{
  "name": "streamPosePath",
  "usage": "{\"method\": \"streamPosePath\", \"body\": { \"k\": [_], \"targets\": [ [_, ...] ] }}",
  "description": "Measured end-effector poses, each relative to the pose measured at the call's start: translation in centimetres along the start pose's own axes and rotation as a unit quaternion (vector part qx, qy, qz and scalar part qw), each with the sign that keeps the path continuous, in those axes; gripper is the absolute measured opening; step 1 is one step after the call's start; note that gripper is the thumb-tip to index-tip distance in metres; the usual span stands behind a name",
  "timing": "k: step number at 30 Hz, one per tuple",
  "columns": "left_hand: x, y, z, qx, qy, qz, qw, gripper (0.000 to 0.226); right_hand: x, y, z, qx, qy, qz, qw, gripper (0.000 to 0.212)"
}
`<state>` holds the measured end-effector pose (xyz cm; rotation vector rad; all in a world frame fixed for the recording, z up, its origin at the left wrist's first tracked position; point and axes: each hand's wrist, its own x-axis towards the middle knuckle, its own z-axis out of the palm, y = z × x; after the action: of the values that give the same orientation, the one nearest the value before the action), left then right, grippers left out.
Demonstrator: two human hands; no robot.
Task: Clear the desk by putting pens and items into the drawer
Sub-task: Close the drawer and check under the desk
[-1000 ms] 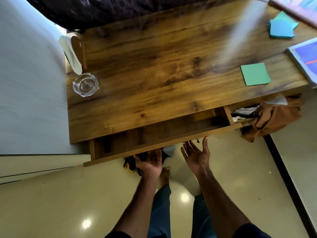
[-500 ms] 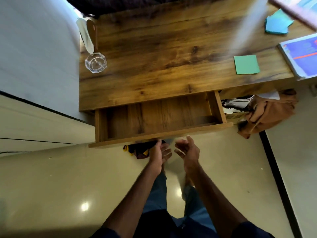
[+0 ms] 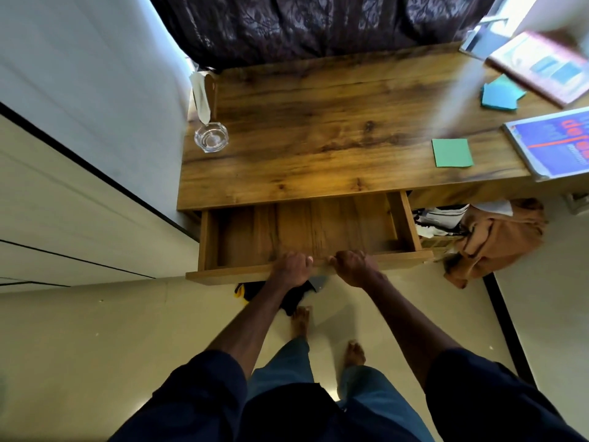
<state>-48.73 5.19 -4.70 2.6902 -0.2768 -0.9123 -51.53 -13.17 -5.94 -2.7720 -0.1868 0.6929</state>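
Note:
The wooden drawer (image 3: 229, 272) stands pulled out from under the desk (image 3: 318, 148), and its bare wooden floor shows nothing inside. My left hand (image 3: 291, 269) and my right hand (image 3: 353, 266) both grip the top edge of the drawer's front panel, side by side near its middle, fingers curled over the edge. On the desk lie a green sticky pad (image 3: 452, 153), blue sticky notes (image 3: 500, 94), a blue book (image 3: 554, 145) and a pink book (image 3: 541, 68). No pens are visible.
A glass bowl (image 3: 211, 137) and a napkin holder (image 3: 204, 94) sit at the desk's left end by the wall. A brown cloth (image 3: 494, 240) and papers (image 3: 443, 218) fill the shelf right of the drawer. Dark cloth (image 3: 293, 298) lies on the floor beneath.
The drawer has slid further out. Both hands rose from below the front panel and closed over its top edge.

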Motion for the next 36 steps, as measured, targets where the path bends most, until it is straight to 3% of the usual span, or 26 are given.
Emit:
{"method": "streamPosePath", "body": {
  "k": [3,6,12,14,19,23,27,36],
  "targets": [
    [-1.1,0.0,0.4,0.000,-0.052,0.008,0.999,0.043,-0.7,1.2,1.3,0.023,-0.007,0.024,0.999,0.056],
    [-2.3,-0.1,1.6,-0.015,-0.090,0.000,0.996,0.046,-1.3,3.4,5.1,0.047,0.025,-0.052,0.997,0.083],
    [-4.4,0.1,4.5,-0.018,-0.176,-0.016,0.984,0.040,-5.0,3.1,5.2,0.052,-0.080,-0.030,0.995,0.056],
    [-4.6,0.1,5.6,-0.007,-0.210,-0.026,0.977,0.049,-6.4,2.9,4.9,0.052,-0.118,-0.033,0.991,0.043],
    [-5.5,0.9,7.5,0.040,-0.261,-0.048,0.963,0.060,-8.6,3.6,5.0,0.078,-0.166,-0.058,0.981,0.035],
    [-6.6,2.5,8.7,0.068,-0.298,-0.046,0.951,0.045,-9.8,4.1,5.6,0.105,-0.196,-0.057,0.973,0.019],
    [-8.0,3.4,10.2,0.075,-0.311,-0.056,0.946,0.051,-10.9,4.6,6.8,0.060,-0.256,-0.063,0.963,0.030],
    [-9.1,4.4,11.9,0.061,-0.289,-0.066,0.953,0.047,-11.7,5.5,7.0,0.101,-0.268,-0.090,0.954,0.028]
  ]
}}
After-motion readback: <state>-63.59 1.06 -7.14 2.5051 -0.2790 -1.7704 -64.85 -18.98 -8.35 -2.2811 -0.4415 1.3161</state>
